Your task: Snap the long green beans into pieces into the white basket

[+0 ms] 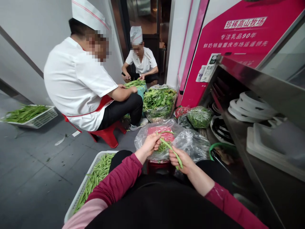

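A long green bean stretches between my two hands, above a clear plastic bag. My left hand pinches its far end, fingers curled. Lower down, my right hand is closed around the bean, and its near end sticks out below the fingers. Under my hands the plastic bag lies spread open over a red stool or tub, with a pink surface and small green scraps showing in it. By my left knee stands a white basket of short green bean pieces.
A co-worker sits on a red stool at left; another person crouches farther back, both handling beans. A bag of leafy greens stands ahead. A metal shelf with white plates borders my right. Another basket holds long beans.
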Demonstrator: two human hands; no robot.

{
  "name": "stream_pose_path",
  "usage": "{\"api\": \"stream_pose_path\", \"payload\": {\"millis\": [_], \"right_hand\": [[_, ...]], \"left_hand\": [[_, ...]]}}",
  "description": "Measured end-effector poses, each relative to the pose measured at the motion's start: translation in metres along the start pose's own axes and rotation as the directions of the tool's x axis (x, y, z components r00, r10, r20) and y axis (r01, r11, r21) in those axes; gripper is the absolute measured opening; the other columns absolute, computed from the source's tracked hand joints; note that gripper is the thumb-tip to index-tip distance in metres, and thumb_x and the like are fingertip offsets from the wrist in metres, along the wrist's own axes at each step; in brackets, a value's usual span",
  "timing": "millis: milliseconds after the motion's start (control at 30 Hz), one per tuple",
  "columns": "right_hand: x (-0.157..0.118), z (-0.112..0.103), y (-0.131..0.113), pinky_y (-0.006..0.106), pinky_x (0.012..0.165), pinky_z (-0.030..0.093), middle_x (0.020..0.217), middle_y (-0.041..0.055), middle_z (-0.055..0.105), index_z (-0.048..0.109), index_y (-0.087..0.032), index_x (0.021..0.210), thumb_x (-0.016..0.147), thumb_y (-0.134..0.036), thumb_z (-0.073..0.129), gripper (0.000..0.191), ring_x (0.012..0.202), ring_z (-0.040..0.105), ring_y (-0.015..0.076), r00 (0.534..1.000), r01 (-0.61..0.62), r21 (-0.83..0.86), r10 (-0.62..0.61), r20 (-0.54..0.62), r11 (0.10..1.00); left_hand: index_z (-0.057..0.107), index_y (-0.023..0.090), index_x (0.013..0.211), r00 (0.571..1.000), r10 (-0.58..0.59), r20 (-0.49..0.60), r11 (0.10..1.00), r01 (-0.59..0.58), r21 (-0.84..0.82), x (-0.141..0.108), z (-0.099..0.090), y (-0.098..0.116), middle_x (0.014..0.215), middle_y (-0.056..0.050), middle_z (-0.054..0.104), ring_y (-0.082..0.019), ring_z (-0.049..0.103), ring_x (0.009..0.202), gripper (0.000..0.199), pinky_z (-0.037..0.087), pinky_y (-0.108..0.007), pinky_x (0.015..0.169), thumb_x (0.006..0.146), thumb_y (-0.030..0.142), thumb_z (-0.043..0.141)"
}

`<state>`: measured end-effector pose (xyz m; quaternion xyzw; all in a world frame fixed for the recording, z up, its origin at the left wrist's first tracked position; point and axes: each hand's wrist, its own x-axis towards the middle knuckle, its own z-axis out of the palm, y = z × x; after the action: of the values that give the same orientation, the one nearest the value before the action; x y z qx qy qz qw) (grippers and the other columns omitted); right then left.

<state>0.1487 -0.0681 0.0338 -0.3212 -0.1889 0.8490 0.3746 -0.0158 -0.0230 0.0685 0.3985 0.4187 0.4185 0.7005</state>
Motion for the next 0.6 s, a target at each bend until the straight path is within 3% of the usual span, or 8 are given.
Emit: {"api": "stream_pose_path", "payload": {"millis": [67, 167, 233, 300, 367, 467, 533, 600], "right_hand": [[0.001, 0.002, 0.003, 0.013, 0.031, 0.016, 0.05, -0.0085, 0.032, 0.044, -0.016, 0.066, 0.072, -0.036, 0.066, 0.03, 0.036, 0.02, 0.0015, 0.994, 0.08, 0.004, -0.08, -0.081, 0.997], [0.008, 0.007, 0.008, 0.014, 0.031, 0.021, 0.05, -0.0077, 0.033, 0.045, -0.017, 0.066, 0.072, -0.035, 0.065, 0.028, 0.036, 0.023, 0.0028, 0.978, 0.157, 0.034, -0.15, -0.147, 0.987], [0.015, 0.008, 0.008, 0.015, 0.032, 0.024, 0.049, -0.0072, 0.034, 0.043, -0.018, 0.064, 0.074, -0.035, 0.063, 0.028, 0.036, 0.026, 0.004, 0.962, 0.203, 0.068, -0.186, -0.2, 0.977], [0.021, 0.006, 0.004, 0.016, 0.032, 0.027, 0.047, -0.0071, 0.033, 0.04, -0.019, 0.061, 0.077, -0.034, 0.06, 0.03, 0.036, 0.028, 0.0051, 0.938, 0.233, 0.097, -0.197, -0.285, 0.968], [0.025, 0.001, -0.002, 0.017, 0.035, 0.032, 0.047, -0.0064, 0.036, 0.041, -0.019, 0.061, 0.08, -0.033, 0.057, 0.028, 0.037, 0.033, 0.0061, 0.923, 0.236, 0.115, -0.186, -0.336, 0.965], [0.021, -0.007, -0.007, 0.017, 0.037, 0.035, 0.053, -0.0035, 0.046, 0.048, -0.017, 0.068, 0.083, -0.036, 0.052, 0.025, 0.04, 0.04, 0.0066, 0.982, 0.052, 0.084, -0.035, -0.188, 0.995], [0.015, -0.011, -0.006, 0.014, 0.033, 0.027, 0.056, -0.0023, 0.048, 0.051, -0.015, 0.074, 0.083, -0.04, 0.052, 0.027, 0.038, 0.037, 0.0048, 0.99, -0.139, 0.008, 0.139, 0.001, 0.99], [0.009, -0.012, -0.001, 0.012, 0.031, 0.018, 0.058, -0.0022, 0.048, 0.052, -0.014, 0.078, 0.08, -0.043, 0.056, 0.029, 0.036, 0.031, 0.0023, 0.967, -0.214, -0.044, 0.218, 0.134, 0.976]], "left_hand": [[0.042, 0.018, 0.07, 0.996, 0.051, -0.068, 0.987, -0.04, 0.154, -0.006, 0.007, 0.002, 0.042, 0.009, 0.041, -0.002, 0.025, 0.029, 0.027, 0.013, -0.015, 0.032, 0.071, 0.04, 0.057], [0.044, 0.018, 0.068, 0.967, 0.223, -0.123, 0.908, -0.16, 0.386, -0.028, 0.025, -0.005, 0.043, 0.007, 0.044, -0.005, 0.033, 0.033, 0.019, 0.023, -0.017, 0.036, 0.074, 0.035, 0.052], [0.046, 0.018, 0.066, 0.938, 0.342, -0.065, 0.82, -0.264, 0.508, -0.046, 0.04, -0.014, 0.049, 0.004, 0.048, -0.006, 0.04, 0.041, 0.016, 0.031, -0.018, 0.043, 0.073, 0.031, 0.053], [0.049, 0.018, 0.064, 0.92, 0.386, 0.062, 0.745, -0.35, 0.568, -0.061, 0.05, -0.021, 0.055, 0.002, 0.052, -0.007, 0.045, 0.049, 0.016, 0.035, -0.02, 0.05, 0.07, 0.03, 0.057], [0.05, 0.018, 0.066, 0.937, 0.333, 0.109, 0.777, -0.338, 0.532, -0.064, 0.053, -0.021, 0.054, 0.002, 0.051, -0.007, 0.044, 0.048, 0.019, 0.034, -0.02, 0.048, 0.069, 0.033, 0.059], [0.047, 0.018, 0.071, 0.993, 0.036, 0.109, 0.951, -0.068, 0.303, -0.049, 0.042, -0.009, 0.044, 0.006, 0.043, -0.005, 0.031, 0.034, 0.026, 0.022, -0.018, 0.036, 0.072, 0.042, 0.056], [0.045, 0.017, 0.069, 0.959, -0.177, 0.222, 0.976, 0.143, 0.161, -0.036, 0.03, -0.003, 0.04, 0.009, 0.035, -0.002, 0.019, 0.03, 0.03, 0.012, -0.017, 0.032, 0.071, 0.044, 0.059], [0.044, 0.017, 0.067, 0.924, -0.25, 0.29, 0.968, 0.237, 0.08, -0.028, 0.021, -0.005, 0.038, 0.012, 0.026, -0.001, 0.013, 0.03, 0.033, 0.006, -0.016, 0.033, 0.067, 0.042, 0.064]]}}
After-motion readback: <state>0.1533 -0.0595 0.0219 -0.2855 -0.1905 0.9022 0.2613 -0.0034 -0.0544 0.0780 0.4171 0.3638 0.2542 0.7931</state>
